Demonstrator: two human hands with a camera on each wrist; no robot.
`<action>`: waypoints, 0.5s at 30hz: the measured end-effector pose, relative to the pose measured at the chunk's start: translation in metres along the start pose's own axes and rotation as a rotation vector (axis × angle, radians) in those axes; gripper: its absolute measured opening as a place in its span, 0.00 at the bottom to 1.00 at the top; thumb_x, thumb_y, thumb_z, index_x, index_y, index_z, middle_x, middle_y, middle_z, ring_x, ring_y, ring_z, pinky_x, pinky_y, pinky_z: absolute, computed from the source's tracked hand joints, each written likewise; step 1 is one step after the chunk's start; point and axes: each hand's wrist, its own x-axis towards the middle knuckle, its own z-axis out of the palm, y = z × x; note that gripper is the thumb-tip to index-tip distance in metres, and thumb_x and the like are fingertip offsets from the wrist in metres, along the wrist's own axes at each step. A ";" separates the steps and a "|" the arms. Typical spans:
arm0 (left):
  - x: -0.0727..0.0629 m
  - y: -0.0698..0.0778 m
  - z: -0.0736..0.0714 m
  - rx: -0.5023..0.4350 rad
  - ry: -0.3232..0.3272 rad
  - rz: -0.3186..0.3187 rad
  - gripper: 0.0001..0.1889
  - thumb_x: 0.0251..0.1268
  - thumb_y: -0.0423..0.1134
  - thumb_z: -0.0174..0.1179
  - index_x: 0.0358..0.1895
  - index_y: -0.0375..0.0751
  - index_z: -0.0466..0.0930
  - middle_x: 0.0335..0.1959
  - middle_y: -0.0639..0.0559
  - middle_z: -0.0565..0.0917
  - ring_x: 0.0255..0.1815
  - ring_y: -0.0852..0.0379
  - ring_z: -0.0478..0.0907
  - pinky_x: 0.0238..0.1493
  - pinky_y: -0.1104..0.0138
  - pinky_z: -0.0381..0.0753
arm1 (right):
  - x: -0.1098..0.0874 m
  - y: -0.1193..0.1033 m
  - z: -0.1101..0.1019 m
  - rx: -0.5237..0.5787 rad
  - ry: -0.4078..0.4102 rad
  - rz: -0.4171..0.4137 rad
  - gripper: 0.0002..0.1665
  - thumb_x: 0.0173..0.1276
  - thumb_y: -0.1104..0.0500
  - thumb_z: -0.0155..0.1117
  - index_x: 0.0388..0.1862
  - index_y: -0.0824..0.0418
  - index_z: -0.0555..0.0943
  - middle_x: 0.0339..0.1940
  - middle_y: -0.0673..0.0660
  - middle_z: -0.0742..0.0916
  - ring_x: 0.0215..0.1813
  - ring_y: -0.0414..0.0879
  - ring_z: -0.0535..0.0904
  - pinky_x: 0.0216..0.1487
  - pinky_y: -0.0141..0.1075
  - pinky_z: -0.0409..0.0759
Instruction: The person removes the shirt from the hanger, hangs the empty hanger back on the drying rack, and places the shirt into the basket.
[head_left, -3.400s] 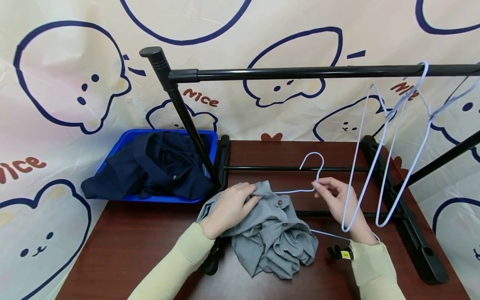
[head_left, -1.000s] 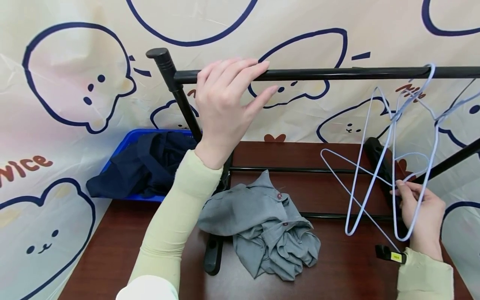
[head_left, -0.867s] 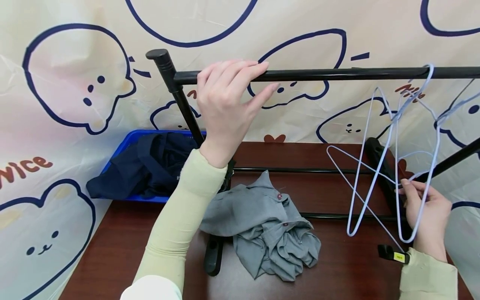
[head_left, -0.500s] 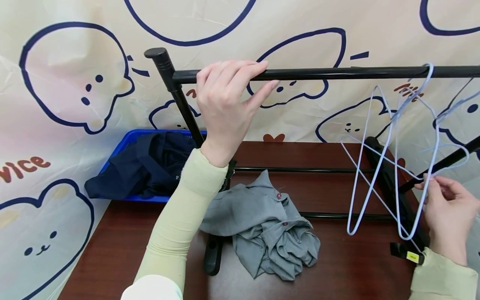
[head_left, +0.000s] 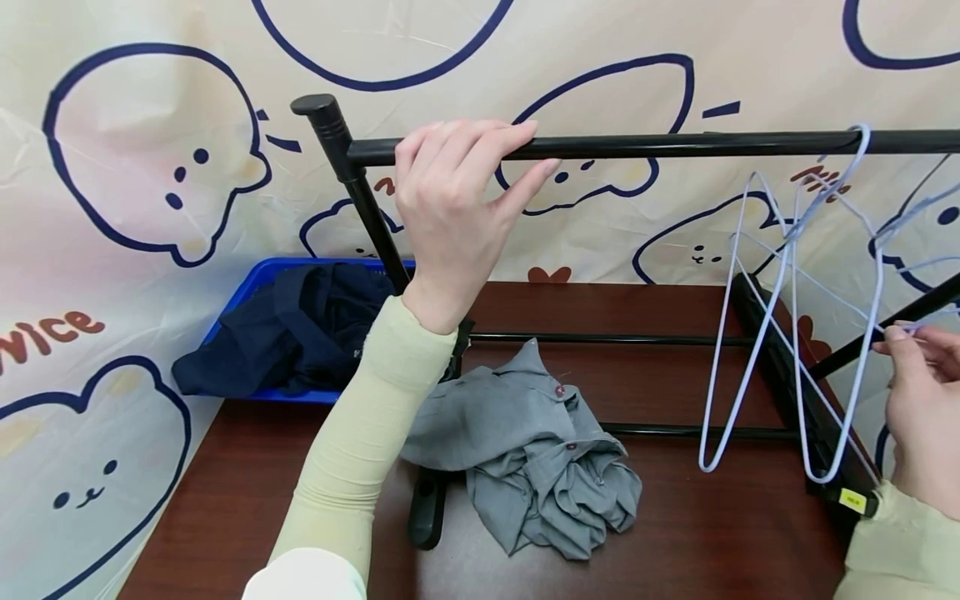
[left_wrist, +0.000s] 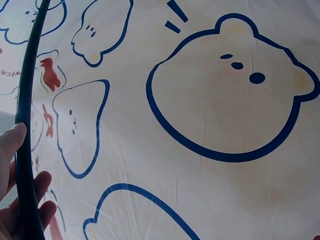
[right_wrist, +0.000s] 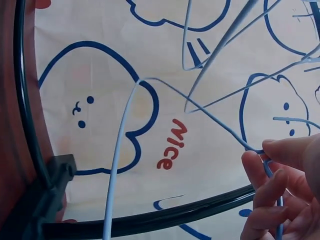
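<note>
My left hand (head_left: 453, 208) grips the black top rail (head_left: 675, 146) of a garment rack near its left end. In the left wrist view, the thumb and fingers wrap round that rail (left_wrist: 30, 100). At the far right, my right hand (head_left: 926, 408) pinches a pale blue wire hanger (right_wrist: 215, 120) at the neck, below its hook. The held hanger lies behind other pale blue hangers (head_left: 798, 333) that hang from the rail. A crumpled grey buttoned shirt (head_left: 525, 450) lies on the table between the hands, touched by neither.
A blue basket (head_left: 255, 275) with a navy garment (head_left: 292, 342) stands at the left, partly behind my left arm. The rack's lower crossbars (head_left: 600, 338) and right foot (head_left: 780, 367) rest on the brown table (head_left: 712, 533). A patterned sheet hangs behind.
Earlier my left hand lay on the grey shirt; now it holds the rail. My right hand has carried the hanger away from the shirt, to the right and upward behind the hanging ones.
</note>
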 end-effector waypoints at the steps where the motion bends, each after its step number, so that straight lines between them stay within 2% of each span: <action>1: 0.000 0.000 0.000 0.001 -0.001 0.000 0.18 0.66 0.55 0.68 0.47 0.46 0.92 0.42 0.52 0.89 0.48 0.54 0.82 0.61 0.61 0.67 | 0.001 -0.001 0.000 -0.010 0.004 -0.006 0.08 0.77 0.56 0.62 0.43 0.39 0.77 0.31 0.32 0.82 0.29 0.32 0.68 0.29 0.21 0.60; 9: -0.001 0.000 0.000 -0.001 0.004 -0.001 0.18 0.66 0.56 0.68 0.47 0.46 0.92 0.42 0.52 0.89 0.48 0.54 0.82 0.61 0.61 0.67 | 0.010 -0.009 -0.004 -0.100 -0.022 0.042 0.06 0.82 0.51 0.53 0.45 0.36 0.71 0.33 0.31 0.76 0.30 0.32 0.65 0.34 0.20 0.61; 11: -0.001 0.000 -0.001 -0.003 0.005 -0.001 0.18 0.66 0.55 0.68 0.47 0.45 0.92 0.42 0.52 0.89 0.48 0.54 0.82 0.61 0.61 0.67 | 0.010 -0.010 -0.004 -0.119 -0.034 -0.003 0.09 0.83 0.52 0.49 0.43 0.34 0.68 0.35 0.31 0.74 0.30 0.30 0.65 0.35 0.18 0.61; 12: -0.001 0.000 -0.001 -0.003 0.004 -0.001 0.18 0.66 0.55 0.68 0.47 0.45 0.91 0.42 0.52 0.89 0.48 0.54 0.82 0.62 0.61 0.67 | 0.014 -0.005 -0.006 -0.148 -0.041 -0.005 0.08 0.84 0.52 0.48 0.46 0.35 0.70 0.36 0.32 0.72 0.30 0.30 0.65 0.35 0.18 0.61; 15: -0.001 0.000 -0.001 -0.005 0.005 -0.003 0.18 0.66 0.55 0.68 0.47 0.45 0.91 0.42 0.52 0.89 0.48 0.53 0.82 0.62 0.61 0.67 | 0.060 0.050 -0.014 -0.182 -0.060 -0.091 0.10 0.84 0.47 0.46 0.53 0.35 0.76 0.42 0.33 0.73 0.31 0.26 0.67 0.32 0.20 0.61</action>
